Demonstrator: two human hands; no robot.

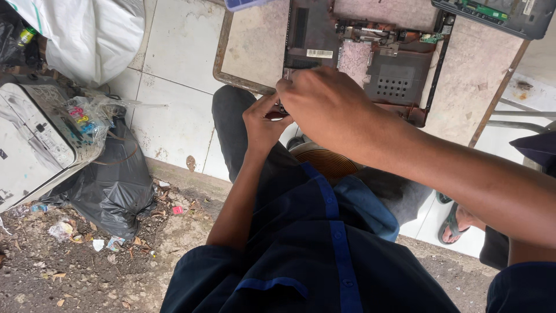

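An opened laptop base (370, 64) with bare circuit parts and a perforated metal cover lies on a small worn table (255, 46). My right hand (324, 104) curls over the base's near left corner, fingers closed around something I cannot make out. My left hand (263, 122) sits right beside it at the table's front edge, fingers pinched on a small dark object that is mostly hidden by both hands. Both hands touch each other.
Another laptop part (504, 14) lies at the table's far right. A white machine (35, 139) with a black plastic bag (116, 179) stands at left, a white sack (87, 32) behind it. Littered dirt covers the ground at lower left. Sandalled feet (454, 223) rest on the tiles.
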